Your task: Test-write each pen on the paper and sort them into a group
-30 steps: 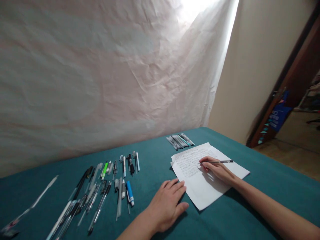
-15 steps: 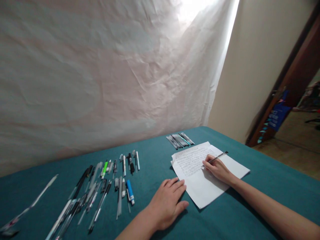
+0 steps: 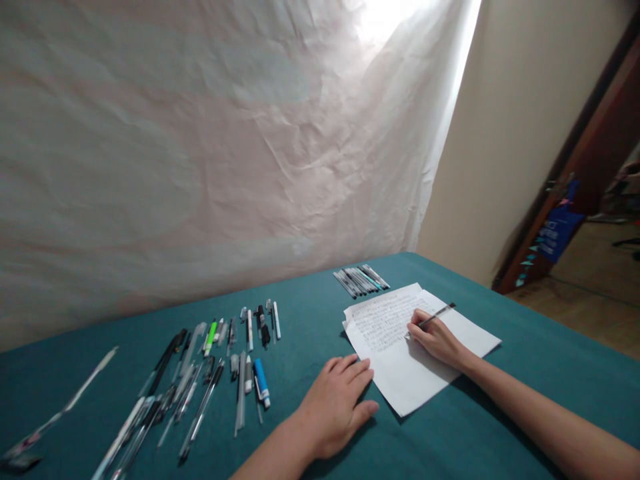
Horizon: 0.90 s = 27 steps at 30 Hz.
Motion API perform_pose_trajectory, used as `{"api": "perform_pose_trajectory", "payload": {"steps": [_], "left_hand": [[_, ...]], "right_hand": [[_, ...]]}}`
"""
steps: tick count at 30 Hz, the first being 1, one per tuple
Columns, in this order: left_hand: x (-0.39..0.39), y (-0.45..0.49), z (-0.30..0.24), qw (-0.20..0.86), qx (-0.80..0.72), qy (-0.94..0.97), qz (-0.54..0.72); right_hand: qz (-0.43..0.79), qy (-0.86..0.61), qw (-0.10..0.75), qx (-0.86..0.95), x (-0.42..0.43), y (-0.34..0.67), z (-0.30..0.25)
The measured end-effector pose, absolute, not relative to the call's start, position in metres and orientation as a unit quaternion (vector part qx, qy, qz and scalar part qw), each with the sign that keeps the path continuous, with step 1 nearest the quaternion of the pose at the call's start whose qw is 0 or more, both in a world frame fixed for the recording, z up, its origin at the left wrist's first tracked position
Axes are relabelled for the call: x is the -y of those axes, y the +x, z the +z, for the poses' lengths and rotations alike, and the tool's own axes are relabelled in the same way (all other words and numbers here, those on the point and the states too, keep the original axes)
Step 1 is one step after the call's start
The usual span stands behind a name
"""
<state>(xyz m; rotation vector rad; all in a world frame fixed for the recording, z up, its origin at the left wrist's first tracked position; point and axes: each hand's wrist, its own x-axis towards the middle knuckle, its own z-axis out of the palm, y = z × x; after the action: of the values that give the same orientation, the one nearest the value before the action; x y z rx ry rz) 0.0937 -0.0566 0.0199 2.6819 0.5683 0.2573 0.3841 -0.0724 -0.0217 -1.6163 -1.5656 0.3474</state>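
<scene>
My right hand (image 3: 437,339) is closed around a slim pen (image 3: 440,313), its tip down at the writing on the white paper (image 3: 400,393). Rows of small dark handwriting cover the sheet's upper left part, and the lower right part is blank. Another sheet's edge shows beneath it. My left hand (image 3: 337,403) lies palm down with fingers spread, its fingertips at the paper's left edge. The writing is too small to read.
The table has a green cloth (image 3: 300,327). Several pens in a row (image 3: 360,281) lie behind the paper. At left are scattered pens and caps, among them a green one (image 3: 211,338) and a blue one (image 3: 261,382). A pale sheet (image 3: 250,167) hangs behind.
My right hand with the pen has shifted very slightly to the right on the paper. My left hand stays in place, and the pens on the table lie as before.
</scene>
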Motion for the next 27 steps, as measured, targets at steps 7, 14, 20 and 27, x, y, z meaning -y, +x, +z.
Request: {"api": "perform_pose_trajectory", "payload": {"steps": [7, 14, 20, 27], "left_hand": [[0.0566, 0.0942, 0.0182, 0.189, -0.206, 0.956, 0.089], [0.0567, 0.0941, 0.0184, 0.197, -0.204, 0.953, 0.101], [0.0569, 0.0936, 0.0205, 0.198, -0.204, 0.954, 0.093], [0.0569, 0.0933, 0.0213, 0.197, -0.207, 0.955, 0.087]], "right_hand": [[0.156, -0.649, 0.436, 0.603, 0.0716, 0.384, -0.0223], [0.136, -0.647, 0.427, 0.617, 0.0717, 0.3843, -0.0219], [0.137, -0.642, 0.428, 0.622, 0.0704, 0.3876, -0.0271], [0.137, -0.643, 0.428, 0.621, 0.0715, 0.385, -0.0244]]}}
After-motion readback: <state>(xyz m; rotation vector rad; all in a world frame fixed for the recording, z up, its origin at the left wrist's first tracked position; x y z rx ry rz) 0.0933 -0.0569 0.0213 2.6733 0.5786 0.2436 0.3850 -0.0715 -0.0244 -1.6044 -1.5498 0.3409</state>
